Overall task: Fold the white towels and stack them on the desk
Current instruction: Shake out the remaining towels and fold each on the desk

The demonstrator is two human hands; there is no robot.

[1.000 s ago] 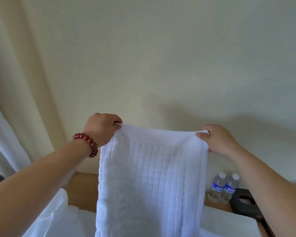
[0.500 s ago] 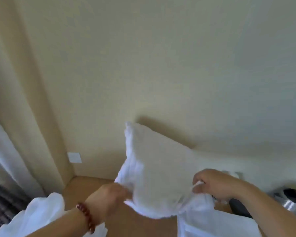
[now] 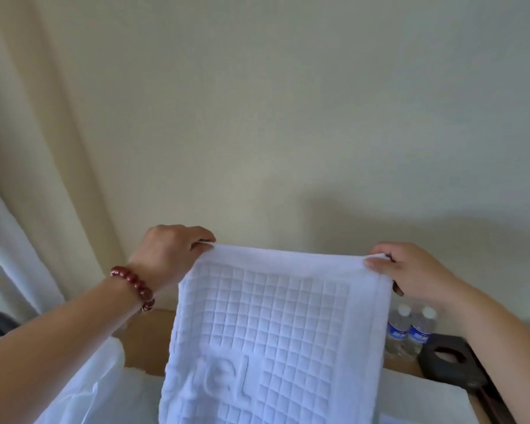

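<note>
I hold a white waffle-weave towel (image 3: 273,332) up by its top edge, my left hand (image 3: 169,252) pinching the corner at ten o'clock and my right hand (image 3: 410,273) pinching the one at two o'clock. It hangs over the wooden desk (image 3: 147,338), raised letters showing low on it. Two water bottles (image 3: 410,332) stand at four o'clock beside a dark holder (image 3: 447,359); more white cloth (image 3: 104,390) lies at seven o'clock.

I see one head view, close above the desk (image 3: 149,338), facing its far edge and the wall (image 3: 288,117).
</note>
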